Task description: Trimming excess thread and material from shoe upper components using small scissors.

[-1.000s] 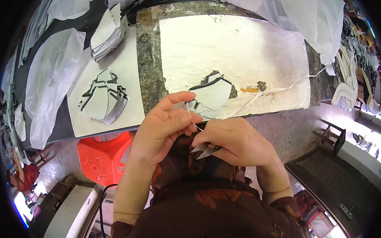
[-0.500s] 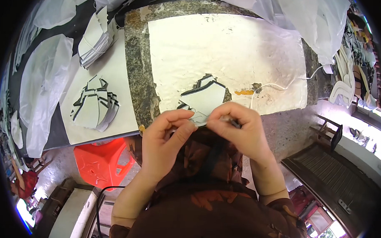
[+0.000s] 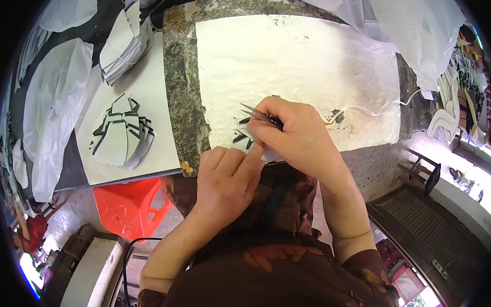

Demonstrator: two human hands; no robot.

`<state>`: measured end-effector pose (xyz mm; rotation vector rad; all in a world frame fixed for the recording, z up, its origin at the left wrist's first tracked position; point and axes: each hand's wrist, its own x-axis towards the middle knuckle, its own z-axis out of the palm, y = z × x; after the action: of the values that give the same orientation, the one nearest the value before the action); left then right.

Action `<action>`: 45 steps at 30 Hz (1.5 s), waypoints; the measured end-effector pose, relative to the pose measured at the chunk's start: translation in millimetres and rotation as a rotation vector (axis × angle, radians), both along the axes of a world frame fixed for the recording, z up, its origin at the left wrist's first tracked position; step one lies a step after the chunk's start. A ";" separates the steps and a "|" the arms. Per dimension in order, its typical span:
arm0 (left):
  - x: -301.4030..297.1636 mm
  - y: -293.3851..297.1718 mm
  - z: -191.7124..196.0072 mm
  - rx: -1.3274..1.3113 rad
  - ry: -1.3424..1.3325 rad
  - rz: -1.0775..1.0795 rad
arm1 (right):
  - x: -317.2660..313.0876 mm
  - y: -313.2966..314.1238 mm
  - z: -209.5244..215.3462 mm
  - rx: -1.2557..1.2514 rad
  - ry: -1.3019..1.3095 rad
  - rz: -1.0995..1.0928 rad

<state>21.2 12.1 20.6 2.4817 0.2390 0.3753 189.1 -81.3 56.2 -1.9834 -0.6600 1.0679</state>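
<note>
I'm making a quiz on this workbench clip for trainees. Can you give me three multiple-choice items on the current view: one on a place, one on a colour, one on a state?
1. Where does the loose pile of cut pieces lie?
A. On the pale board to the person's left
B. On the red stool
C. Under the plastic sheeting on the right

2. What colour is the plastic stool?
A. Blue
B. Red-orange
C. Green

3. What does the right hand hold?
A. Nothing
B. A paintbrush
C. A slim metal tool

Answers: 1 A, the pile sits on the pale board left of the stone slab. 2 B, the stool below the board is red-orange. 3 C, metal tips stick out past the fingers.
</note>
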 end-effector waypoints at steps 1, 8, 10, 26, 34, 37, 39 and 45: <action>0.5 0.2 1.7 -0.002 0.009 0.000 | -0.3 0.8 0.3 -0.018 -0.049 -0.016; -1.8 1.0 -7.7 0.015 -0.056 0.014 | -3.3 1.2 -2.9 0.021 -0.146 -0.022; -1.6 1.3 -7.9 0.017 -0.054 0.013 | -4.6 1.3 -5.5 0.024 -0.197 -0.027; -2.3 3.6 -9.2 0.144 -0.043 0.082 | -11.7 -0.4 -11.4 0.013 -0.343 0.001; -1.2 5.4 -3.7 0.173 0.027 0.054 | -7.3 -0.8 -7.0 -0.012 -0.336 0.018; -0.2 3.5 -0.3 0.148 0.051 0.064 | 0.5 -2.6 -1.5 -0.041 -0.358 -0.023; 0.1 3.4 1.9 0.154 0.061 0.062 | 1.6 -2.8 -1.7 -0.046 -0.373 -0.011; 0.2 4.0 2.7 0.177 0.077 0.051 | 1.0 -0.3 -1.4 -0.075 -0.467 0.021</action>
<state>21.4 16.1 23.3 2.6711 0.3140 0.3350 190.1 -81.6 54.8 -2.3196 -0.8946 0.6466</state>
